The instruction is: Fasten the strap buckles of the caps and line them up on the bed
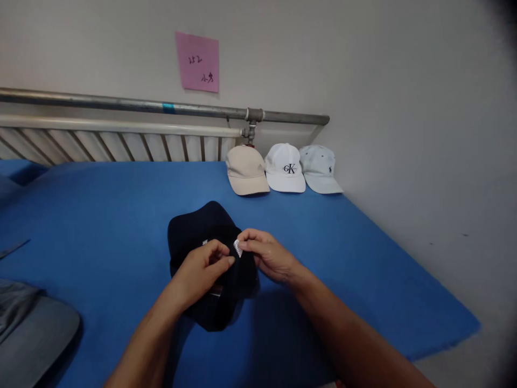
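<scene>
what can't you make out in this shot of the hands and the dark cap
Head view only:
- Small white label pinched by the right hand: print too small to read.
- Dark navy fabric cap: its front is covered by the left hand and the right.
- Pink paper note on the wall: handwriting illegible.
- Grey cap at lower left: cut off by the frame edge.

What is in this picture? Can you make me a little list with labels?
place: blue table by a white wall
left hand: on the dark cap, fingers pinched at its inside
right hand: pinching a small white tag on the dark cap
back row: beige cap, white cap with letters, pale cap, side by side
wall: pink note above a metal pipe
lower left: grey cap
</scene>
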The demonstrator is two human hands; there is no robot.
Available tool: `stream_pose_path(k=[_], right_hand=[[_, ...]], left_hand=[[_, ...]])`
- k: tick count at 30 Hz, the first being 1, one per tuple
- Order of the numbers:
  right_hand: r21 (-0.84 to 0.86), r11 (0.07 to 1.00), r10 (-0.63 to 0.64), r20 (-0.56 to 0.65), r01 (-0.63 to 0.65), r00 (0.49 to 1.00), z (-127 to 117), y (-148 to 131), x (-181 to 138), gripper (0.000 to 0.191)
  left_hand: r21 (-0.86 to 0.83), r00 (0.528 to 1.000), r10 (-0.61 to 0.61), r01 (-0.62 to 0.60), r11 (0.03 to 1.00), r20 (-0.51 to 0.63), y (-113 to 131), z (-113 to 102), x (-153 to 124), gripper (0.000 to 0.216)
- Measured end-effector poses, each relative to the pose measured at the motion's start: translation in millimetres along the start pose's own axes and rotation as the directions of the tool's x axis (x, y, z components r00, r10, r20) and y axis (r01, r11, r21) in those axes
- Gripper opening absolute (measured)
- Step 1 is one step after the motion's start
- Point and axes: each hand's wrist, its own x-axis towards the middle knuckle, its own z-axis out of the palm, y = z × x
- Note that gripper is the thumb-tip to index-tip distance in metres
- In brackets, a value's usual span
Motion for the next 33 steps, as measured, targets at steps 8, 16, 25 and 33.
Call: stream_pose_path(k=[8, 16, 25, 33], right_hand=[[0.067, 0.998, 0.013, 0.019, -0.014, 1.0, 2, -2, -1, 0.017], [0.086, 0.996, 0.003, 0.011, -0.004, 1.0, 3, -2, -1, 0.015], [-0.049, 0.996, -0.08, -0.033, 0.078, 0.996, 4, 0, 0, 0.011], [-0.267, 0.948, -0.194, -0.051, 0.174, 0.98, 12, 3, -5, 0.011]], left_hand=[[0.176, 0.993, 0.11, -0.102, 0.979, -0.034, 1, 0, -1, 0.015], [0.193, 0.991, 0.118, -0.103, 0.976, -0.066, 3, -1, -2, 0.015], [-0.066, 0.989, 0.033, -0.043, 0.997, -0.142, 7, -2, -4, 0.024], [-0.085, 0.998, 0.013, -0.018, 0.996, -0.065, 6, -7, -4, 0.026]])
